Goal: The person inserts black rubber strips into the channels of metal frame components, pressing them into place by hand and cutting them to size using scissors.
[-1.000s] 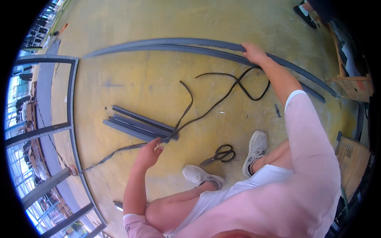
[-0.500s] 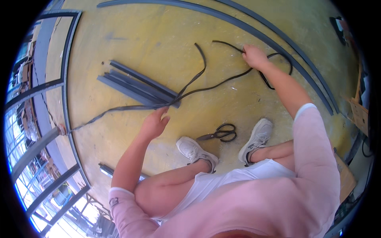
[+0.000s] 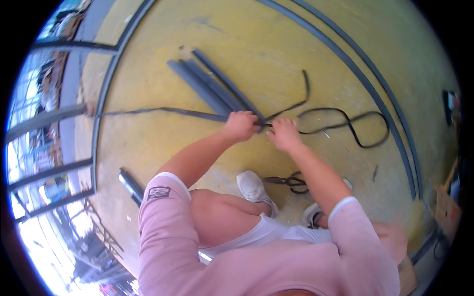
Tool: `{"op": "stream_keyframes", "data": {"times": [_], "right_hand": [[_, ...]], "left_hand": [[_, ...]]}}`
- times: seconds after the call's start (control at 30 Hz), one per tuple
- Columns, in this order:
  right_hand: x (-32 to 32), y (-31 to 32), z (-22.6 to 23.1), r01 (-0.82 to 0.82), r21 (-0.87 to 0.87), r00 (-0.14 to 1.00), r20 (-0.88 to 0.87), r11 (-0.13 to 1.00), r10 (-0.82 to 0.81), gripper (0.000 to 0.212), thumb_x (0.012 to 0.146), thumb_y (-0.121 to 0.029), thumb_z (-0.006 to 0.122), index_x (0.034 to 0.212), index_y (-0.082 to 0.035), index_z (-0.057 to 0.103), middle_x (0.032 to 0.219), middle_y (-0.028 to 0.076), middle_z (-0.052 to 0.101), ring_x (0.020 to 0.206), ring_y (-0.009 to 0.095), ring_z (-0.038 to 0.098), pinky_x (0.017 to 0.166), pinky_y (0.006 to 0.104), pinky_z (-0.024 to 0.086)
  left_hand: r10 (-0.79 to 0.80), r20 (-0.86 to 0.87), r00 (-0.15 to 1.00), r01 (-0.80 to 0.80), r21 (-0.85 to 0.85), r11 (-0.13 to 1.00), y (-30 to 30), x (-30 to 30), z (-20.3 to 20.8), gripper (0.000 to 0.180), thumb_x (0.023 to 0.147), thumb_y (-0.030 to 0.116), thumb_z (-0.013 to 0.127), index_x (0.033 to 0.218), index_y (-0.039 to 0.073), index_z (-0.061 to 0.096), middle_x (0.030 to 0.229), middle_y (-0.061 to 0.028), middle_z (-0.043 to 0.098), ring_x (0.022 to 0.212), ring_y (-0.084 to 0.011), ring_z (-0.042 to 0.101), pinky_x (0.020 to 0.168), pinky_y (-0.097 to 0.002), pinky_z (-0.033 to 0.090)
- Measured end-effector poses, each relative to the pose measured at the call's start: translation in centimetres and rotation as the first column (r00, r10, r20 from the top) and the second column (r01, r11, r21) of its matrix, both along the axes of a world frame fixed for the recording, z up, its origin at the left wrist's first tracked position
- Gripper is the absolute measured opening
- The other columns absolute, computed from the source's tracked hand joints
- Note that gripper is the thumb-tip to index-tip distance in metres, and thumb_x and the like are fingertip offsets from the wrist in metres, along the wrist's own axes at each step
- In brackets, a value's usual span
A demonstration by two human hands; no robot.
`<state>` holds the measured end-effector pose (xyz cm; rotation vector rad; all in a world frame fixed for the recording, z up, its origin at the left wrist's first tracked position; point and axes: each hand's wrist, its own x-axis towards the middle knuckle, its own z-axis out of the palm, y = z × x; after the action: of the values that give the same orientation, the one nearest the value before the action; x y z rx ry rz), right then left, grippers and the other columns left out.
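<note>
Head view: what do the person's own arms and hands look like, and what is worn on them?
Both hands are bare, with no gloves, rings or watch to be seen: left hand, right hand. The forearms are bare too. Short pink sleeves end above the elbows; the left sleeve has a white hem and a small dark outlined patch, and the right sleeve has a white hem as well.

Open yellow floor at nine o'clock of the hands; grey bars obstruct eleven, scissors six.

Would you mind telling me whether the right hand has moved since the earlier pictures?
Yes: the right hand came off the long rails toward the short bars, beside the left hand.
</note>
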<state>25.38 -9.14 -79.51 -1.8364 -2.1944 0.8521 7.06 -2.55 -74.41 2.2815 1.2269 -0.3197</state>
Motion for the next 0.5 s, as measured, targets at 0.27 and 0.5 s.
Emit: {"op": "stream_keyframes", "data": {"times": [0.27,0.5], "right_hand": [[4.7,-0.3,14.7,-0.369,-0.17,0.902,-0.301,0.914,0.309,0.021,0.094,-0.028,0.057,0.099,-0.007,0.063,0.094,0.019,0.066,0.086,0.04,0.064,0.072,0.0499,0.05],[24.5,-4.3,15.2,-0.187,-0.182,0.977,0.067,0.965,0.202,0.01,0.088,-0.014,0.064,0.091,-0.005,0.06,0.082,0.021,0.062,0.077,0.043,0.061,0.063,0.05,0.046]], "left_hand": [[0.844,0.432,0.317,-0.533,-0.655,0.535,-2.5,-6.2,9.3,0.03,0.1,0.033,0.055,0.106,0.003,0.059,0.09,-0.0078,0.069,0.079,-0.0189,0.064,0.075,-0.0345,0.052],[0.767,-0.249,0.591,-0.644,0.427,0.635,-10.4,-34.9,19.6,0.022,0.097,0.029,0.054,0.103,0.01,0.062,0.091,-0.0224,0.065,0.09,-0.0439,0.061,0.075,-0.05,0.048]]}}
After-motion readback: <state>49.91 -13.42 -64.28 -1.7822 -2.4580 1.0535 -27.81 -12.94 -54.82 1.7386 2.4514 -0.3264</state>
